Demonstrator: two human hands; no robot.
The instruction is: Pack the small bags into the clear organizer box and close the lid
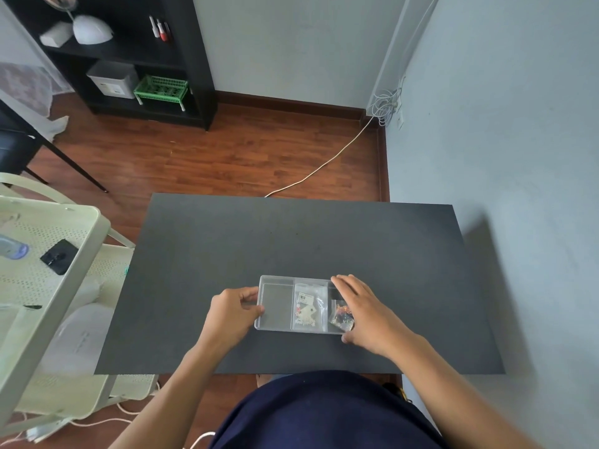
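A clear organizer box with three compartments lies on the black table, near its front edge. Its left compartment holds nothing. The middle one holds a small clear bag with a barcode label and pale flower pieces. The right one holds a small bag of coloured sequins. My left hand pinches the box's left wall. My right hand lies over the right end, fingers spread across the far corner and thumb at the near corner. Whether a lid is on the box I cannot tell.
A pale green perforated cart stands left of the table with a black item and a small bottle on it. The grey wall runs close along the table's right side. A black shelf unit stands across the wooden floor, and a white cable lies on it.
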